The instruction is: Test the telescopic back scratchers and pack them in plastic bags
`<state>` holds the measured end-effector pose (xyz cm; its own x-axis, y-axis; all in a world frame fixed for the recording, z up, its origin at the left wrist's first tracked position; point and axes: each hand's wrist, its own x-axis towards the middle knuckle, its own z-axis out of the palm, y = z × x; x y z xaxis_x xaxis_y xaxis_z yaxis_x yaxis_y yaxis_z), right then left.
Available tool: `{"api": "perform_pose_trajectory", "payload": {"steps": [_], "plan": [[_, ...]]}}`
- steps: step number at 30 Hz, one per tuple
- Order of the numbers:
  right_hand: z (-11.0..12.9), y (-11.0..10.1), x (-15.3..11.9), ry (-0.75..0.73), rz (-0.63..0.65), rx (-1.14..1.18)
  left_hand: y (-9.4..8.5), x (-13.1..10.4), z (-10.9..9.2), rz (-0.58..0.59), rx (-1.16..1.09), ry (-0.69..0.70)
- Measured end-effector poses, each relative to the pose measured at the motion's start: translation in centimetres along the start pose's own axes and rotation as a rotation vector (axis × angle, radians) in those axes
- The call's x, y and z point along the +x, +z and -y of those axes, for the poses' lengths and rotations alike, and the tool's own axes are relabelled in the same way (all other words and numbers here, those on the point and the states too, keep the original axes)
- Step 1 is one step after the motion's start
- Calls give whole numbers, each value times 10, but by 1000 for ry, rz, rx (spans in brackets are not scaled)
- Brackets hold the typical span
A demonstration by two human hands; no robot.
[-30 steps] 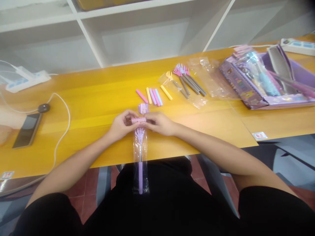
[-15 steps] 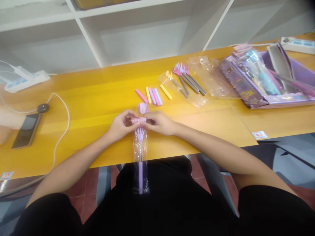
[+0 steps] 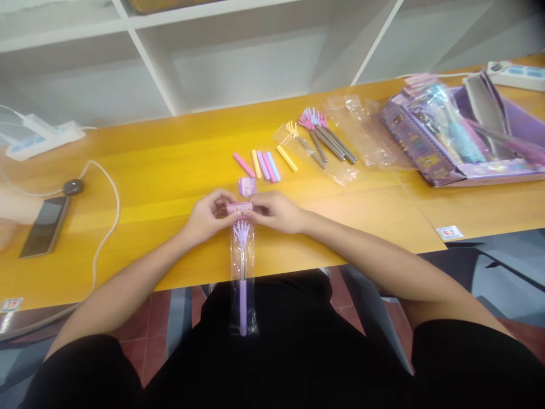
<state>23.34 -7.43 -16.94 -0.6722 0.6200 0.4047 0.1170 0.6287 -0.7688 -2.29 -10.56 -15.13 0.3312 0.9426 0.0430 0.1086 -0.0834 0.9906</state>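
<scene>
My left hand (image 3: 210, 218) and my right hand (image 3: 279, 213) pinch the two sides of a pink card (image 3: 239, 208) at the top of a clear plastic bag (image 3: 249, 264). Inside the bag lies a purple hand-shaped scratcher (image 3: 243, 301) with a metal rod; its handle end hangs past the table edge over my lap. Just beyond my fingers, a small purple card (image 3: 247, 187) rests on the table (image 3: 162, 187). Farther back are several coloured tubes (image 3: 266, 166) and several hand-headed metal rods (image 3: 327, 139), in pink, blue and yellow.
Open clear bags (image 3: 361, 130) lie beside a purple box (image 3: 426, 153) with packaged items at the right. On the left are a phone (image 3: 46, 226), a white cable (image 3: 117, 210), a power strip (image 3: 46, 141) and another person's blurred arm (image 3: 19, 199).
</scene>
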Motion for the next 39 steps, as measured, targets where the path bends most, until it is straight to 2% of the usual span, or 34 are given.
{"api": "perform_pose_trajectory", "payload": {"steps": [27, 39], "plan": [[-2, -5, -1, -45, 28, -12, -6, 1, 1, 28, 15, -24], [0, -7, -2, -16, 64, -25, -6, 1, 1, 26, 11, -43]]}}
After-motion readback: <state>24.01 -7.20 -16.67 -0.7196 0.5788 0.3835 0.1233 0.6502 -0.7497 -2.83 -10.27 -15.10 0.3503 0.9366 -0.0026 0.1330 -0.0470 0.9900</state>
